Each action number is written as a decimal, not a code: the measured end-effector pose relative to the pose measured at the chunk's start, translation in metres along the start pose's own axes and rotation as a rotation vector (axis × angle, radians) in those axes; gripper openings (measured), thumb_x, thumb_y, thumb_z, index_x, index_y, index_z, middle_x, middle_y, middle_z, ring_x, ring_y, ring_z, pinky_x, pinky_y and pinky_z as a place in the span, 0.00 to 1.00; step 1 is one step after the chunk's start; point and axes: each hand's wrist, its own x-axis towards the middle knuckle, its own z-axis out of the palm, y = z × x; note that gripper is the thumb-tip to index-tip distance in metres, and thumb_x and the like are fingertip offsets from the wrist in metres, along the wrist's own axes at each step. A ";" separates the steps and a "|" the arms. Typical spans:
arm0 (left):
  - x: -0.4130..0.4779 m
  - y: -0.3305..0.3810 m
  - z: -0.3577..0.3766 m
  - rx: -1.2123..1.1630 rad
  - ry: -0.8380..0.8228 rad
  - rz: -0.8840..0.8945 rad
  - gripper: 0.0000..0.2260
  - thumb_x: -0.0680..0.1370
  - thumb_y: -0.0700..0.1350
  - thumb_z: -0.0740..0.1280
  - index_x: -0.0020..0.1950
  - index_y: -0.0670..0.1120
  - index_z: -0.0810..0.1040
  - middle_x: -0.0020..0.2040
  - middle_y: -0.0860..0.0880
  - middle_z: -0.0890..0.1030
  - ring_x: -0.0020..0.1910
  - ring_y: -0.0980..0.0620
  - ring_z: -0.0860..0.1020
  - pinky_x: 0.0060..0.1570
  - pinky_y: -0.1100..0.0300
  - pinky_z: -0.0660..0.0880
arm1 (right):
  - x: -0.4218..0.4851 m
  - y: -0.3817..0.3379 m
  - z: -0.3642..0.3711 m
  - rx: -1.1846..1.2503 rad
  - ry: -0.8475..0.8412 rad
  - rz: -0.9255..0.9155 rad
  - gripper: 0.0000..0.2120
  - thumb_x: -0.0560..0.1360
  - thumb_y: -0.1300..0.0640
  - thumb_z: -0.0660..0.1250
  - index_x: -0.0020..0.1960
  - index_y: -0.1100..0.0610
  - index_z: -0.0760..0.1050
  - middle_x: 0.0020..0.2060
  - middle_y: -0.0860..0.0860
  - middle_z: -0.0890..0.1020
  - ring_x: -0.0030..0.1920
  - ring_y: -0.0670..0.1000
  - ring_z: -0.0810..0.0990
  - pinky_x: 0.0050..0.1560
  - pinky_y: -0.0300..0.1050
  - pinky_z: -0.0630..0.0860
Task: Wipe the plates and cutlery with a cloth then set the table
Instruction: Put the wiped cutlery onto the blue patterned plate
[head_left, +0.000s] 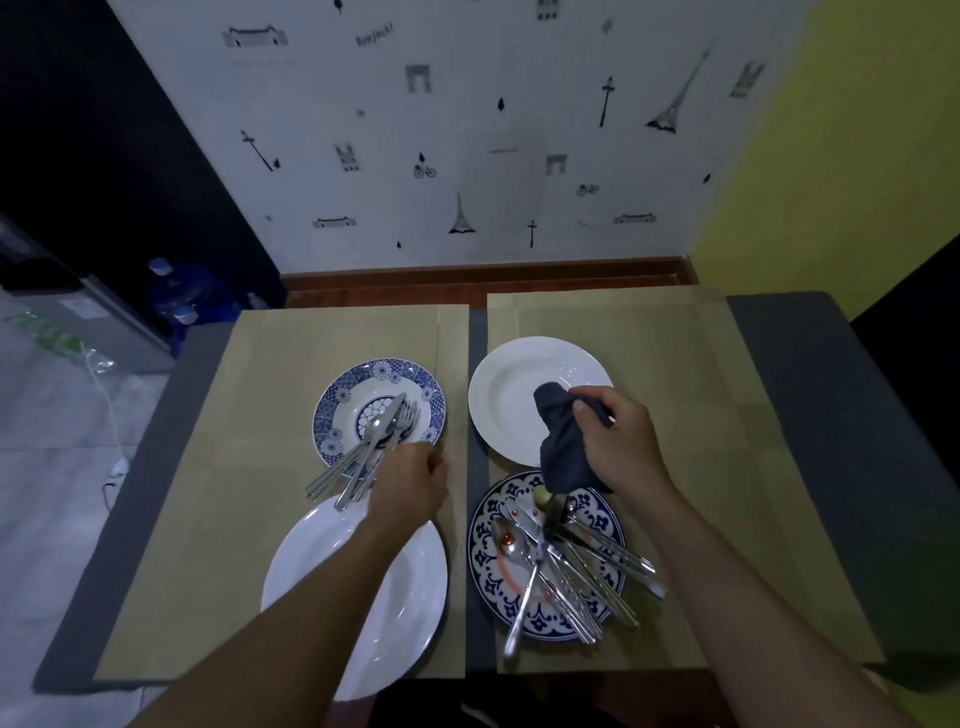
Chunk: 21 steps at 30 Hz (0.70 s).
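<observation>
Now, step in hand: the wiping stage, by my reading; nothing is laid out as place settings yet; both piles of cutlery lie heaped on plates.
Next move: likely lifting one piece and drawing it through the cloth; that calls for singling out one handle from the tangle without dragging the rest off the rim.
Left hand (410, 483): reached to the handle ends of the cutlery (382, 431) on the far-left patterned plate (337, 400); its back faces the camera and the fingers are hidden, so I cannot tell whether it grips a piece or only touches.
Right hand (618, 441): fingers curled round the dark blue cloth (563, 447); held above the near edge of the far-right white plate (509, 384).
Cloth: bunched and hanging from the right hand; its lower end is over the far rim of the near-right patterned plate (485, 561).
Second pile (566, 561): on the near-right patterned plate, among food scraps; unwiped, I judge.
Near-left white plate (311, 561): bare; partly under the left forearm.
</observation>
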 end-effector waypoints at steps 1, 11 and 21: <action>-0.006 0.008 0.004 -0.002 -0.036 0.015 0.08 0.79 0.42 0.67 0.41 0.44 0.82 0.35 0.50 0.82 0.31 0.56 0.79 0.36 0.60 0.79 | -0.001 0.001 -0.002 0.005 0.007 0.002 0.11 0.81 0.63 0.63 0.57 0.52 0.81 0.52 0.42 0.83 0.56 0.44 0.81 0.56 0.38 0.74; -0.075 0.053 0.076 -0.087 -0.420 -0.062 0.11 0.75 0.54 0.72 0.51 0.48 0.79 0.40 0.52 0.81 0.39 0.54 0.79 0.38 0.61 0.74 | -0.025 0.016 -0.016 0.010 0.013 0.049 0.13 0.82 0.62 0.61 0.60 0.54 0.81 0.56 0.48 0.83 0.59 0.49 0.81 0.63 0.46 0.77; -0.088 0.043 0.079 -0.175 -0.448 -0.125 0.09 0.77 0.47 0.72 0.40 0.44 0.83 0.37 0.48 0.83 0.36 0.55 0.83 0.43 0.62 0.80 | -0.039 0.026 -0.025 -0.021 0.021 0.090 0.10 0.81 0.60 0.65 0.56 0.52 0.83 0.52 0.47 0.84 0.55 0.48 0.82 0.58 0.45 0.79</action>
